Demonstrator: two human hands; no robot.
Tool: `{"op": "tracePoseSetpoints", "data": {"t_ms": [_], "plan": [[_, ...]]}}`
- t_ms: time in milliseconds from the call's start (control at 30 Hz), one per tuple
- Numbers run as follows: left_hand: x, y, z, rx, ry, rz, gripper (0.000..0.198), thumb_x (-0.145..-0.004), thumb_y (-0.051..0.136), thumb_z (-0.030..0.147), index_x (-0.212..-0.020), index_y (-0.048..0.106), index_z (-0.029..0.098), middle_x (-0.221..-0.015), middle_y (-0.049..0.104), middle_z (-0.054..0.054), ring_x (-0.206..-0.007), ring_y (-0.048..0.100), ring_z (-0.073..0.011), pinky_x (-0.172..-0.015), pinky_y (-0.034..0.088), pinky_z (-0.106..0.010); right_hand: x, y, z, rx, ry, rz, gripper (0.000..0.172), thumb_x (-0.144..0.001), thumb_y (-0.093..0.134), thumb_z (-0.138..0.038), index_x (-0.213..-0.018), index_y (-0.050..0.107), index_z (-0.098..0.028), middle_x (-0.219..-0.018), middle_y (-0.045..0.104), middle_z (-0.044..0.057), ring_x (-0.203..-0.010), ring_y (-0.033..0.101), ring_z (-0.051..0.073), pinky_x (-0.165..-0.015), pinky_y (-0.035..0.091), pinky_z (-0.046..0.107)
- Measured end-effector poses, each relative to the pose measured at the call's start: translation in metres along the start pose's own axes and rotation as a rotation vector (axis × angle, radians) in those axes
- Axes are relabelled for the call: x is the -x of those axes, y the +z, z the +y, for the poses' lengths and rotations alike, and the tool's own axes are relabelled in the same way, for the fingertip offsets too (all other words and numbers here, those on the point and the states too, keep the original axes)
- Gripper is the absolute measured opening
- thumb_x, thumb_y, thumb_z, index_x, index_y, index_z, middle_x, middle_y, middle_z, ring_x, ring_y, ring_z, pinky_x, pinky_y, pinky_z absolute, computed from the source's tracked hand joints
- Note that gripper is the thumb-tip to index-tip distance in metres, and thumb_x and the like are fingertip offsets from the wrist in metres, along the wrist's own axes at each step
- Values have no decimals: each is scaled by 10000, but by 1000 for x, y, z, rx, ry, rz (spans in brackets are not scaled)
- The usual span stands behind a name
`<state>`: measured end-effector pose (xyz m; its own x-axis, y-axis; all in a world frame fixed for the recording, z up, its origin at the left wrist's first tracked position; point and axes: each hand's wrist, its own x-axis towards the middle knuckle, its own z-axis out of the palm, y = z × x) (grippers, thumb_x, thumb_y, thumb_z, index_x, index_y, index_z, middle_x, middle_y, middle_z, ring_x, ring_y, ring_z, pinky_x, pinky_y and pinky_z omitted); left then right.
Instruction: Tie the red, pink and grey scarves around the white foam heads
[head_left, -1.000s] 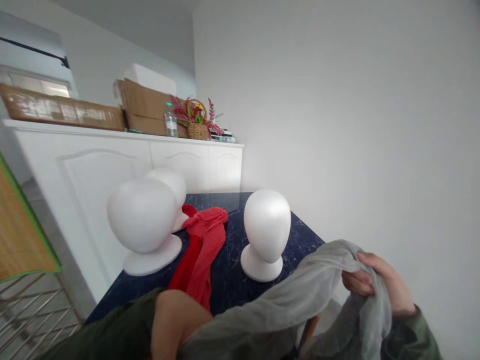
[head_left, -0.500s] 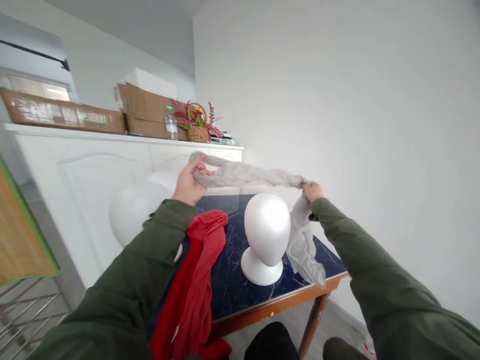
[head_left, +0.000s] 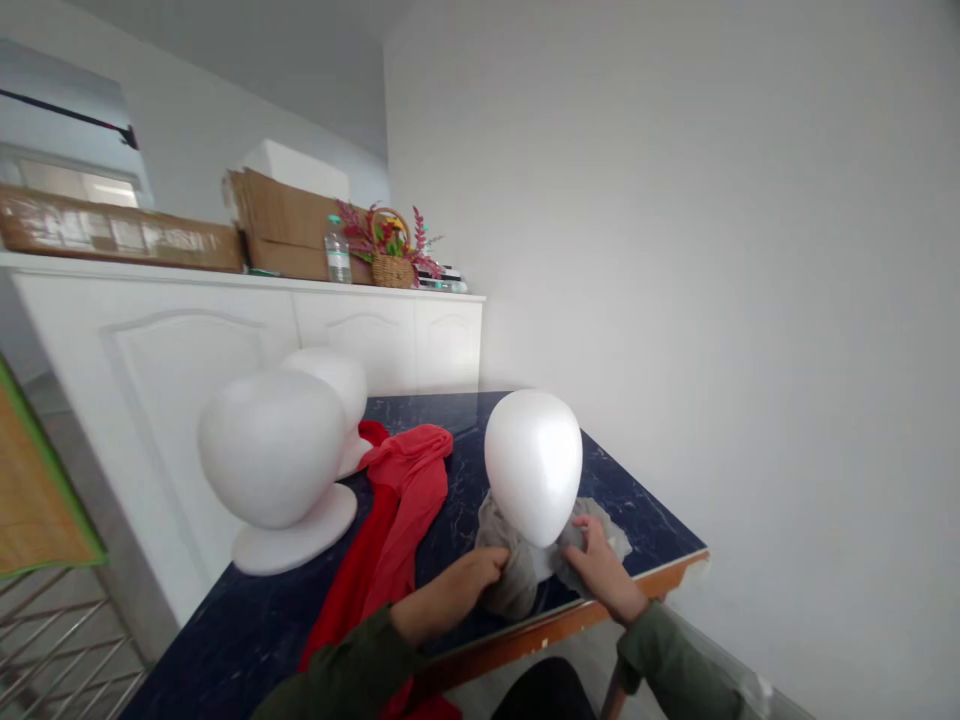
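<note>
A white foam mannequin head (head_left: 532, 465) stands upright near the table's front right corner. The grey scarf (head_left: 517, 585), thin and crumpled, now lies around its neck and base, with ends on both sides. At the left of the neck, my left hand (head_left: 454, 592) pinches a fold of this scarf. My right hand (head_left: 606, 572) is closed on the scarf at the right of the neck, its fingers slightly curled. A red scarf (head_left: 409, 490) lies lengthwise to the left and hangs over the front edge.
Two more white foam heads, a near one (head_left: 274, 450) and a far one (head_left: 334, 380), stand at the left of the dark blue marbled table (head_left: 637, 510). Behind is a white cabinet (head_left: 367, 335) bearing cardboard boxes (head_left: 289, 225), a bottle (head_left: 337, 255) and a flower basket (head_left: 392, 268).
Both hands have come down from above the foam head to its neck, bringing the stretched grey scarf around it. The left arm no longer covers the other foam heads.
</note>
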<state>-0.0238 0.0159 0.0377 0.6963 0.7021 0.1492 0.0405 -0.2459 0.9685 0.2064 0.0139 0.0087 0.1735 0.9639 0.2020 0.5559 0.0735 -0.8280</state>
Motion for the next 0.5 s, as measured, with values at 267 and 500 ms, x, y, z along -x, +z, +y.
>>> {"op": "tracePoseSetpoints", "data": {"t_ms": [267, 500], "plan": [[-28, 54, -17, -472, 31, 384, 113, -631, 461, 81, -703, 452, 168, -787, 501, -23, -767, 462, -155, -711, 381, -281, 55, 22, -30, -198, -107, -208, 249, -773, 373, -267, -862, 581, -164, -906, 597, 56, -922, 516, 215, -839, 383, 339], [-31, 67, -37, -370, 11, 601, 331, -654, 590, 201, -949, 453, 139, -954, 543, -96, -906, 523, -224, -795, 407, -345, 47, 27, -17, -483, 60, -226, 321, -707, 571, -443, -865, 610, -166, -806, 649, 45, -788, 584, 234, -722, 443, 333]]}}
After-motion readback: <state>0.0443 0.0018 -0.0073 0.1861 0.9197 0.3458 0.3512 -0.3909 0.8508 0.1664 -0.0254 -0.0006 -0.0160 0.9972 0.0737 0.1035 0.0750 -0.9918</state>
